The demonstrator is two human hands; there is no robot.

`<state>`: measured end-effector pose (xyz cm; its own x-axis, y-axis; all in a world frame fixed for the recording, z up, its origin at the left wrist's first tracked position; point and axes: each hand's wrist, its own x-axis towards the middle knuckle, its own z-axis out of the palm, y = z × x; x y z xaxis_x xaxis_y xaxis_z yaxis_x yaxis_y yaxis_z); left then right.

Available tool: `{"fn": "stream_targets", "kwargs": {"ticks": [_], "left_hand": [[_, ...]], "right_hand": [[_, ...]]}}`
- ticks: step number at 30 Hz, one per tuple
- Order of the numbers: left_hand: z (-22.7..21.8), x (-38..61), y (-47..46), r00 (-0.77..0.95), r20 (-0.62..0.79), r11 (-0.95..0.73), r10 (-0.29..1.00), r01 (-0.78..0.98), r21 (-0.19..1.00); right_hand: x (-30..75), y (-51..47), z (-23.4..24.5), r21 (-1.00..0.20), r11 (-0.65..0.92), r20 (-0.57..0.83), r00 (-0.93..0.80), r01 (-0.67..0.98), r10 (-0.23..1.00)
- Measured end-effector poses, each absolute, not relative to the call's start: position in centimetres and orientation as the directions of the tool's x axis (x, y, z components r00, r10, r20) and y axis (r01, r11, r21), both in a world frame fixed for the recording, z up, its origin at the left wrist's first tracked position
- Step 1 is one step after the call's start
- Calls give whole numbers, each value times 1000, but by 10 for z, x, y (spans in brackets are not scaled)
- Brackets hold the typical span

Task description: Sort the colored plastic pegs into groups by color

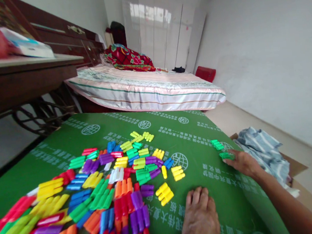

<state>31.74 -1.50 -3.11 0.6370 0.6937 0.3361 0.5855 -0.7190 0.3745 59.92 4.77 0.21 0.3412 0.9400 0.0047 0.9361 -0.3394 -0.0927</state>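
At the right of the green board (186,140), my right hand (243,163) has its thumb and fingers closed on a small green cluster of plastic tubes (227,156). Just beyond it lies another green cluster (217,145), apart from the rest. My left hand is out of view. A wide heap of similar tube clusters in red, orange, purple, blue, white and yellow covers the left and middle of the board. Among them, a yellow cluster (164,194) and a second yellow one (178,173) lie at the heap's right edge.
A bare foot (200,216) rests on the board at the front. Past the board stands a bed (147,91). On the right, striped cloth (263,154) lies over a cardboard box (302,194). A sewing-machine table (29,76) stands on the left.
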Motion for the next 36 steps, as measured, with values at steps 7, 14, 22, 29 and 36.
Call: {"fn": "stream_targets", "kwargs": {"ticks": [7,14,22,29,36], "left_hand": [[-38,319,-14,628,346,-716,697,587,378],[-35,320,-16,635,344,-721,692,579,382],[-35,320,-17,650,323,-723,688,572,388],[-32,320,-17,678,256,-710,689,561,426],[-27,320,-18,715,185,-700,674,539,468]], "right_hand": [[597,60,1,-14,-361,-74,359,932,930],[600,67,3,8,-350,-78,349,937,934],[589,63,11,48,-369,-53,372,928,927],[510,51,43,72,-191,-4,192,979,981],[414,48,62,-155,229,-54,-240,961,969]]}}
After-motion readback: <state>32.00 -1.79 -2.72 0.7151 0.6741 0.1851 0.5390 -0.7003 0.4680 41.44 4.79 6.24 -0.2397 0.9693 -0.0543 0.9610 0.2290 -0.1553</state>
